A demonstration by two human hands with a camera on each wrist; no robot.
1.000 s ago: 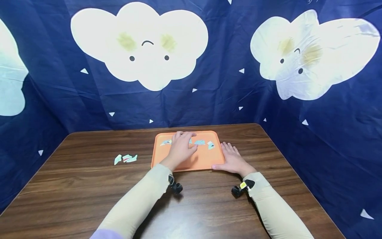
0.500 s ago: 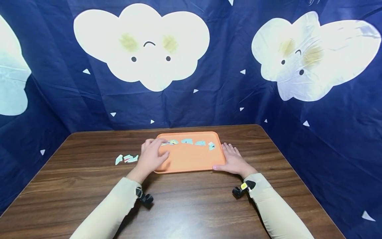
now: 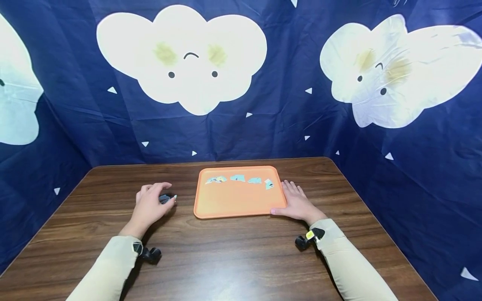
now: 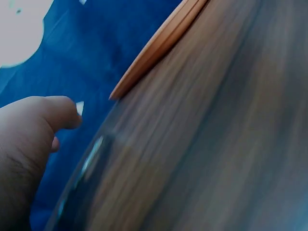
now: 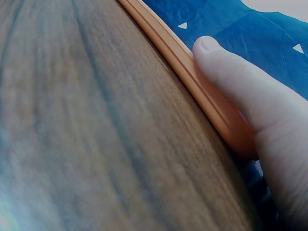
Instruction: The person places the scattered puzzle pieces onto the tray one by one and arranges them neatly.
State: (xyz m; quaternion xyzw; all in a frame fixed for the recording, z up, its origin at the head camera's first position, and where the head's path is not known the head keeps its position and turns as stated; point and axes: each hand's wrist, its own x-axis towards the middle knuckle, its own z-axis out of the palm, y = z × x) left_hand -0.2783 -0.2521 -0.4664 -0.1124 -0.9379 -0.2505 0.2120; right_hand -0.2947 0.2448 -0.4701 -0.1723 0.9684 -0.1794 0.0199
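Observation:
My left hand (image 3: 149,207) hovers over a few flat, irregular paper-like pieces (image 3: 164,198) on the table left of the tray. Its thumb and fingers are apart, and the hand partly hides the pieces. In the left wrist view, the thumb is bent and the pieces show as a thin dark sliver on the table. My right hand (image 3: 299,203) rests at the near right corner of the orange tray (image 3: 233,205), fingers straight along its right side. The thumb lies on the tray's front rim, as the right wrist view shows. Several light-blue printed pieces (image 3: 237,178) lie in a row along the tray's far side.
The brown wooden table (image 3: 226,259) extends around the tray on all sides. Behind and beside it hangs a dark blue cloth (image 3: 211,133) with white clouds and small triangles. A black camera (image 3: 150,255) sits at the left wrist, another camera (image 3: 303,241) at the right.
My left hand has moved left from over the tray to the pieces on the table. The right hand and the tray have stayed in place.

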